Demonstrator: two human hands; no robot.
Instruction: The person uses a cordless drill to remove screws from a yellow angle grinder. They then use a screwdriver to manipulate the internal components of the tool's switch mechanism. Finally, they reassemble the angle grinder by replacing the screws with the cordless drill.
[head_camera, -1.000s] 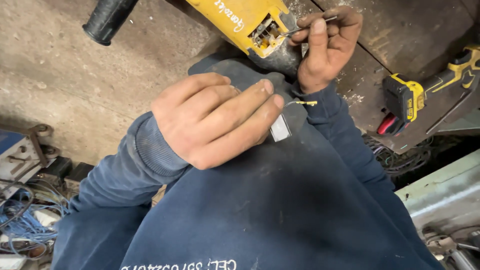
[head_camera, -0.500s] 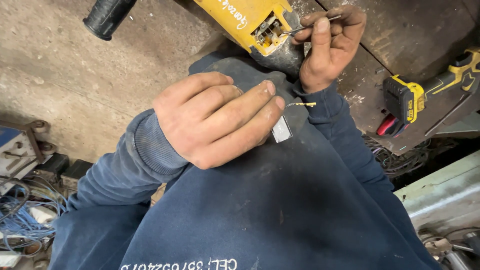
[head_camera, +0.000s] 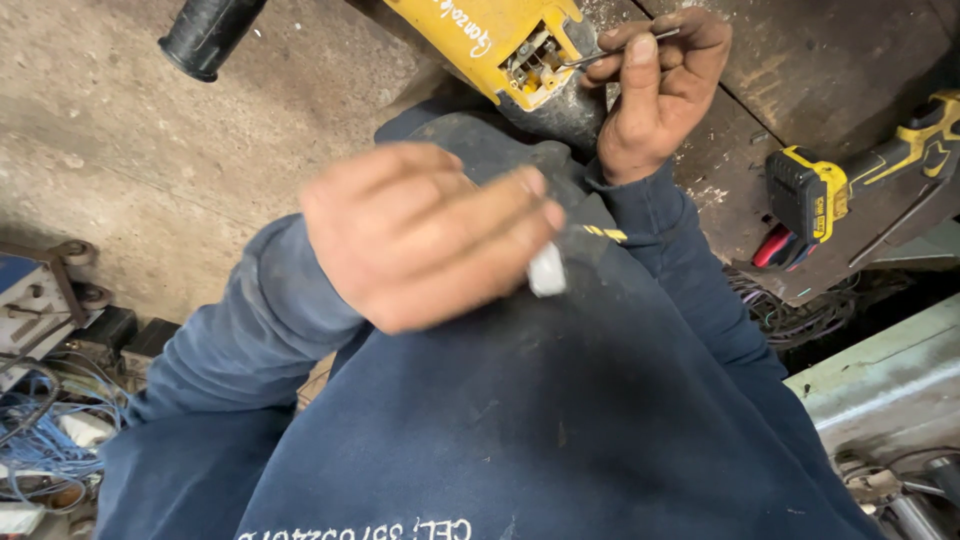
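Left hand (head_camera: 430, 235) has lifted, fingers closed on a small white part (head_camera: 546, 270); right hand (head_camera: 655, 95) keeps its fingers pinching the thin probe (head_camera: 615, 50) in the yellow tool (head_camera: 500, 45).

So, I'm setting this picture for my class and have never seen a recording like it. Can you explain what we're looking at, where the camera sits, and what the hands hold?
The one view comes from a camera on the person's head, looking down over their dark blue sweatshirt. No machine works here, only two bare hands. The right hand holds a thin metal tool, its tip in the opened end of a yellow power tool. The left hand, blurred, pinches a small white piece. A yellow and black cordless tool lies on the dark bench. Blue wires lie lower left.
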